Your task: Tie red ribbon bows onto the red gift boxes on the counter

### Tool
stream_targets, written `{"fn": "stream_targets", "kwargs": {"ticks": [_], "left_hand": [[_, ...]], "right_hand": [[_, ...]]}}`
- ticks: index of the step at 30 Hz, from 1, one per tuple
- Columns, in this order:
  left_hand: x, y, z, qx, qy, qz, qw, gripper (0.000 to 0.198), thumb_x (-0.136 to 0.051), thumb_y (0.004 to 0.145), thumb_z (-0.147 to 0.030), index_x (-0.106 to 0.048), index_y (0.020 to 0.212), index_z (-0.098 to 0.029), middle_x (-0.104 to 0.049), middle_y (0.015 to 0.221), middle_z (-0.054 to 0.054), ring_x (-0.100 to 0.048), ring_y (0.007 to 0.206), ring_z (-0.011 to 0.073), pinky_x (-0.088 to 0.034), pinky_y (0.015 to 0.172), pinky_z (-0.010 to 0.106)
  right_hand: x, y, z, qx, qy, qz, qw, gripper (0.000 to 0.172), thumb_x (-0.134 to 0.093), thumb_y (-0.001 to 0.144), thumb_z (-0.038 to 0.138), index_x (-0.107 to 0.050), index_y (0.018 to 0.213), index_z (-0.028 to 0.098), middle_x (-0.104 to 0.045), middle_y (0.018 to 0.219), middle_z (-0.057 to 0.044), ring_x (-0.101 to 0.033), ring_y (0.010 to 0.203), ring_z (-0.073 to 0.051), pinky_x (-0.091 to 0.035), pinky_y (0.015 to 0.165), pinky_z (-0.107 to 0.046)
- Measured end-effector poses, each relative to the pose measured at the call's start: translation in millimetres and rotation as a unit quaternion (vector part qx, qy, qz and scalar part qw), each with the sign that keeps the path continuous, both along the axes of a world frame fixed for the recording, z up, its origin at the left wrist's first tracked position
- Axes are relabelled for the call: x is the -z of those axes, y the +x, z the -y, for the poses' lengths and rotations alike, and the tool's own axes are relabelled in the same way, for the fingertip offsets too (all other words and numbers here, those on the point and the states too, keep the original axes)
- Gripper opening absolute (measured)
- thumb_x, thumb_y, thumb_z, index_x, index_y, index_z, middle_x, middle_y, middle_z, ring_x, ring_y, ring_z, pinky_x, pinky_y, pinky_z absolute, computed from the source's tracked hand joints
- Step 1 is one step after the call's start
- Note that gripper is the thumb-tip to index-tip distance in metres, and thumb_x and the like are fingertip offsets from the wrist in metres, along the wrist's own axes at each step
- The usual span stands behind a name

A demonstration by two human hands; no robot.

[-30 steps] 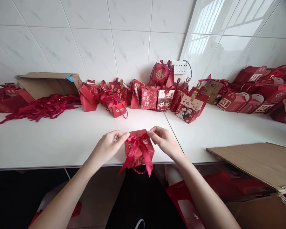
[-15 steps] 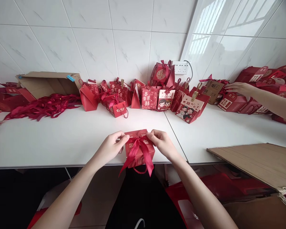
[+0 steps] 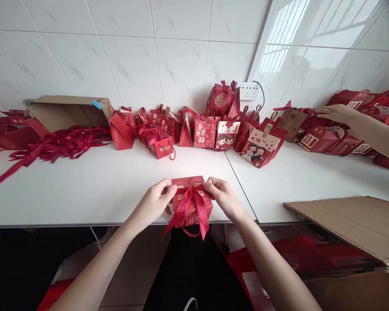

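Note:
A small red gift box (image 3: 189, 211) stands at the near edge of the white table (image 3: 94, 190). A dark red ribbon bow (image 3: 194, 203) is tied across its top, with two tails hanging over the front. My left hand (image 3: 154, 203) pinches the bow's left loop. My right hand (image 3: 222, 196) pinches the right loop. Both hands are closed on the ribbon, close against the box. A red cord handle hangs below the box front.
A row of finished red gift boxes (image 3: 207, 131) lines the tiled wall. Loose red ribbons (image 3: 58, 144) and an open cardboard box (image 3: 65, 112) lie at left. Another person's hand (image 3: 335, 113) reaches among red boxes at right. A cardboard flap (image 3: 350, 222) juts in at near right.
My hands have drawn closer in on the bow. The other person's arm came in from the right to the boxes. A ribbon at the far left has been pulled out along the table.

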State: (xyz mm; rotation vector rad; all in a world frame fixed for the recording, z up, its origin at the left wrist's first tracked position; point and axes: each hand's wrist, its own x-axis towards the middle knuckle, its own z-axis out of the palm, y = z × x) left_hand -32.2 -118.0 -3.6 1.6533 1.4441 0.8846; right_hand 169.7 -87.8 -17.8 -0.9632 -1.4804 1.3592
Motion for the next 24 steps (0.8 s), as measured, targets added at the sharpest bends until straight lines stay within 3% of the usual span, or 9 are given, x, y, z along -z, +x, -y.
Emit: {"fn": "stream_targets", "kwargs": {"ticks": [4,8,13,17,20,22,24], "left_hand": [[-5.0,-3,2,0.012,-0.017,0.034,0.999,0.036,-0.041,0.087,-0.052,-0.042,0.071,-0.02,-0.041,0.063,-0.005,-0.043,0.046,0.0084,-0.04,0.045,0.022],[-15.9,-8,4,0.049,-0.021,0.029,0.998,0.024,-0.046,0.085,-0.042,-0.054,0.091,-0.02,-0.049,0.069,-0.004,-0.043,0.043,0.0073,-0.039,0.044,0.022],[-23.2,-6,2,0.038,0.038,-0.024,0.998,0.02,-0.052,0.08,-0.035,-0.06,0.091,-0.02,-0.06,0.075,-0.001,-0.043,0.046,0.0076,-0.036,0.042,0.02],[-25.2,-1,-4,0.043,0.074,-0.027,0.996,0.02,-0.051,0.081,-0.034,-0.063,0.09,-0.02,-0.059,0.066,-0.001,-0.052,0.053,0.0114,-0.041,0.048,0.021],[-28.8,4,-7,0.056,0.074,-0.022,0.995,0.017,-0.051,0.082,-0.031,-0.062,0.089,-0.02,-0.057,0.056,-0.004,-0.056,0.055,0.0127,-0.044,0.054,0.022],[-31.9,8,-8,0.065,0.054,-0.018,0.996,0.015,-0.049,0.084,-0.029,-0.061,0.089,-0.02,-0.053,0.045,-0.006,-0.055,0.048,0.0119,-0.042,0.053,0.022],[-35.0,12,-7,0.07,0.038,-0.008,0.997,0.014,-0.049,0.085,-0.028,-0.059,0.089,-0.02,-0.049,0.041,-0.009,-0.053,0.041,0.0105,-0.04,0.05,0.021]], "right_hand": [[-1.2,6,1,0.046,0.036,0.029,0.998,0.042,-0.055,0.078,0.057,-0.04,0.062,0.021,-0.037,0.057,0.006,-0.032,0.052,-0.009,-0.028,0.052,-0.024],[-16.8,9,10,0.137,0.175,0.121,0.967,0.025,-0.057,0.084,0.042,-0.051,0.075,0.02,-0.054,0.073,-0.001,-0.049,0.068,-0.014,-0.04,0.066,-0.028],[-39.3,-6,21,0.039,0.32,0.26,0.91,0.006,-0.06,0.086,0.026,-0.061,0.084,0.021,-0.06,0.085,-0.004,-0.055,0.084,-0.019,-0.044,0.078,-0.032],[-40.5,-16,22,0.046,0.364,0.336,0.868,0.019,-0.068,0.081,0.027,-0.061,0.097,0.019,-0.06,0.096,-0.008,-0.053,0.09,-0.023,-0.043,0.08,-0.039],[-35.2,-17,21,0.093,0.391,0.352,0.845,0.01,-0.065,0.083,0.023,-0.061,0.092,0.019,-0.06,0.094,-0.008,-0.053,0.087,-0.023,-0.041,0.08,-0.04],[-31.8,-16,20,0.119,0.396,0.333,0.847,0.0,-0.06,0.085,0.019,-0.06,0.085,0.02,-0.061,0.089,-0.006,-0.054,0.084,-0.022,-0.039,0.079,-0.039],[-29.5,-15,20,0.134,0.381,0.295,0.866,0.005,-0.058,0.085,0.018,-0.059,0.08,0.02,-0.061,0.085,-0.004,-0.055,0.082,-0.02,-0.04,0.078,-0.038]]}}
